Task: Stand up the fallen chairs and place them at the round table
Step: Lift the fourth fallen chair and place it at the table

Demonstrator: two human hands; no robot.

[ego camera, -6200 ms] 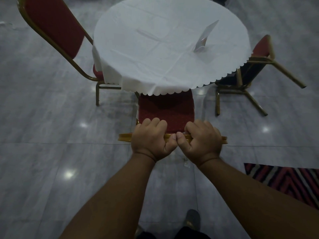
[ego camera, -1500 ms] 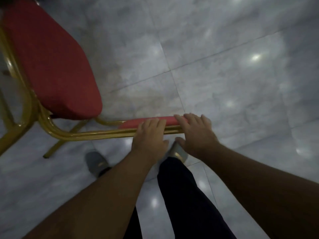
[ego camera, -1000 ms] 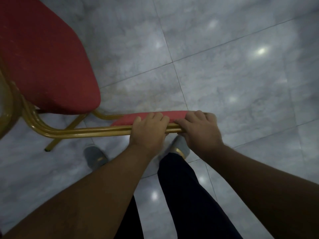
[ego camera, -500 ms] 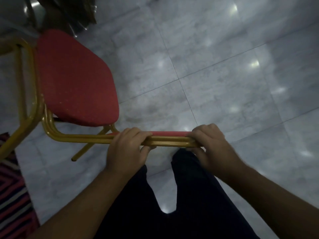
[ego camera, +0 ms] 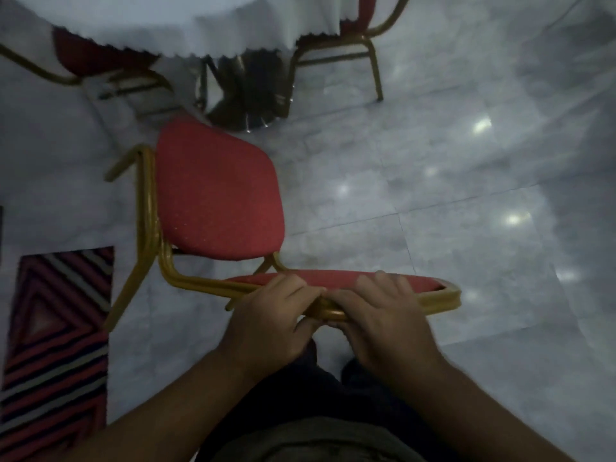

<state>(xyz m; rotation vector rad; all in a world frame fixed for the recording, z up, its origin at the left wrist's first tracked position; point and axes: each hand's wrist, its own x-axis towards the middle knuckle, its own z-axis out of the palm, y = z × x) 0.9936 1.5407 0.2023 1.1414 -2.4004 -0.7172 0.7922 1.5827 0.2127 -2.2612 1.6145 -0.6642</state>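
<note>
A red-cushioned chair (ego camera: 216, 195) with a gold metal frame stands upright in front of me, its seat pointing toward the round table (ego camera: 186, 25). My left hand (ego camera: 270, 321) and my right hand (ego camera: 383, 315) both grip the top rail of its backrest, side by side. The table's white scalloped cloth fills the top of the view, with its shiny metal base (ego camera: 243, 95) just beyond the seat's front edge.
Two more red chairs are tucked at the table, one at the upper left (ego camera: 93, 58) and one at the upper right (ego camera: 356, 28). A striped red rug (ego camera: 56, 331) lies on the floor at the left. Grey marble floor spreads to the right.
The chair has been turned and carried toward the table, which has come into view at the top. My hands have stayed on the backrest rail and sit closer together.
</note>
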